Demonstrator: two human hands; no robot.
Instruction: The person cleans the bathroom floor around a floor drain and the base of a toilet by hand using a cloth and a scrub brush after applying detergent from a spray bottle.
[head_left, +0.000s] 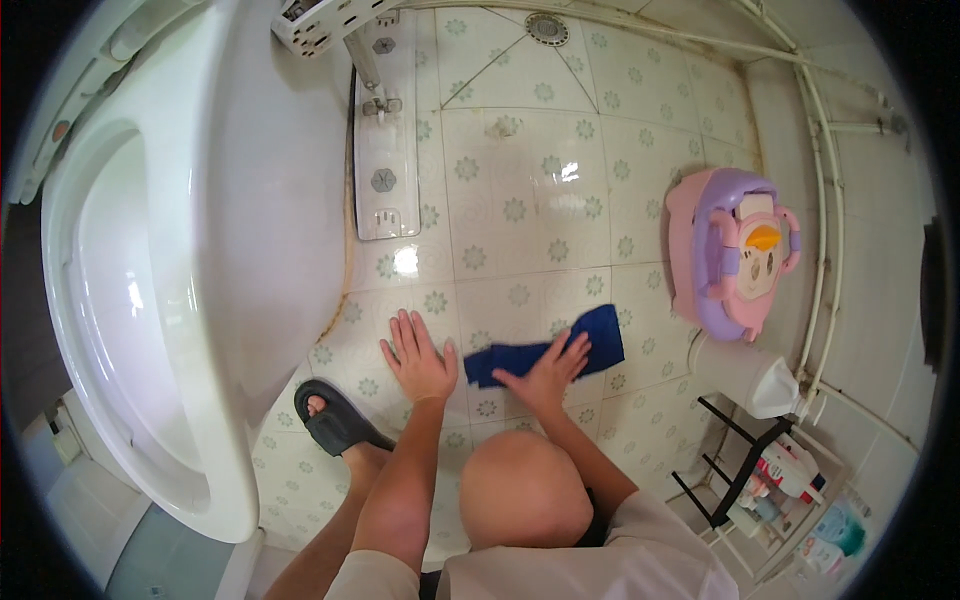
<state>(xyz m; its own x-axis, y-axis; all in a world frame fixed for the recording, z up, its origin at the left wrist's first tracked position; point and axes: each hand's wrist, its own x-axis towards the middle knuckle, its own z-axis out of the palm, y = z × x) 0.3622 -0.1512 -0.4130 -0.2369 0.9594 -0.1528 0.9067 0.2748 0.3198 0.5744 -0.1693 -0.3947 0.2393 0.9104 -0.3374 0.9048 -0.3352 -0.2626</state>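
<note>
A dark blue cloth (600, 341) lies spread in a bent strip on the tiled floor (517, 217). My right hand (551, 371) presses on the middle of it, fingers apart and palm down; whether the fingers grip any fabric is hidden. To the left of the cloth, my left hand (420, 360) rests flat on the bare tiles with nothing in it. Its thumb points towards the cloth's left end without touching it. My bent knee (525, 487) is just below the right hand.
A white bathtub (176, 315) fills the left side. Beside it stands a clear-white plastic base (386, 165) with a metal post. To the right are a pink and purple child's potty (720, 255), a white bin (742, 375) and a rack (750, 472) of bottles. Pipes (825, 210) run along the wall.
</note>
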